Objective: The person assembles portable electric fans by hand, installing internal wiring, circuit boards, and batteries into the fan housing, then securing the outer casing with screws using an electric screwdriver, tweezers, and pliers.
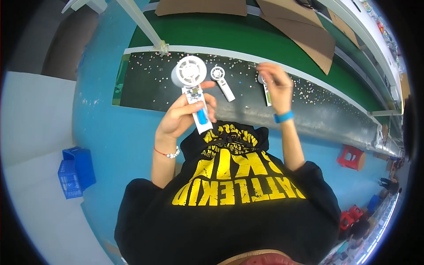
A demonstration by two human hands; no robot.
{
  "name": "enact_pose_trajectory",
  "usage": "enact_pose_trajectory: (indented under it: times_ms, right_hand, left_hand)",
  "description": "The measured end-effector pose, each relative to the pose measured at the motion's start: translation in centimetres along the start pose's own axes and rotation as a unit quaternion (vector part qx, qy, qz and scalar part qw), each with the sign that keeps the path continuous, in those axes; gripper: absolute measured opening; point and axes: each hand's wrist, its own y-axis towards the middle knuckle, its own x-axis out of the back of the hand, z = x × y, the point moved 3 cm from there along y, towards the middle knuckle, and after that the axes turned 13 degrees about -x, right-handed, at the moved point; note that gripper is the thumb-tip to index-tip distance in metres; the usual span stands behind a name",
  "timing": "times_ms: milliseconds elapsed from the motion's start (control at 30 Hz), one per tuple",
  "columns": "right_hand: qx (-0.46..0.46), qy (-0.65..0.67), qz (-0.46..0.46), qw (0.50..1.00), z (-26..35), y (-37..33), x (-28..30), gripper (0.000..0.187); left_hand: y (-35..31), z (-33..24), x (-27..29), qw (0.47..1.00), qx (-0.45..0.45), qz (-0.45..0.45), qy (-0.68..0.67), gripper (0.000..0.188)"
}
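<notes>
My left hand (179,115) is closed around the handle of a white handheld fan (191,70), lifted above the bench edge. The fan's round grille is at the top, and its handle casing is off, baring a small circuit board (193,94) and a blue battery cell (202,116). My right hand (278,86) hovers over another small fan (267,96) with a green part in its handle, covering much of it. Its fingers are bent and apart, slightly blurred, with nothing visible between them. Between my hands a complete-looking white fan (223,84) lies on the bench.
The dark bench top (148,84) is strewn with small pale bits along its far side. Behind it runs a green surface (198,33) with cardboard sheets (304,37). A white post (140,22) rises at the far left. Blue baskets (77,172) and a red stool (351,157) stand on the floor.
</notes>
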Motion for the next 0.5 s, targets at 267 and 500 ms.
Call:
enact_pose_trajectory:
  times_ms: [267,500]
  right_hand:
    - [-0.012,-0.278,0.216,0.936,-19.4,-6.0,-6.8,0.045]
    - [-0.043,-0.238,0.219,0.945,-9.7,-4.5,-13.0,0.032]
  left_hand:
    - [-5.2,3.2,7.9,0.969,-0.046,-0.209,-0.123,0.032]
    - [-8.1,2.9,7.8,0.946,-0.123,-0.285,-0.097,0.04]
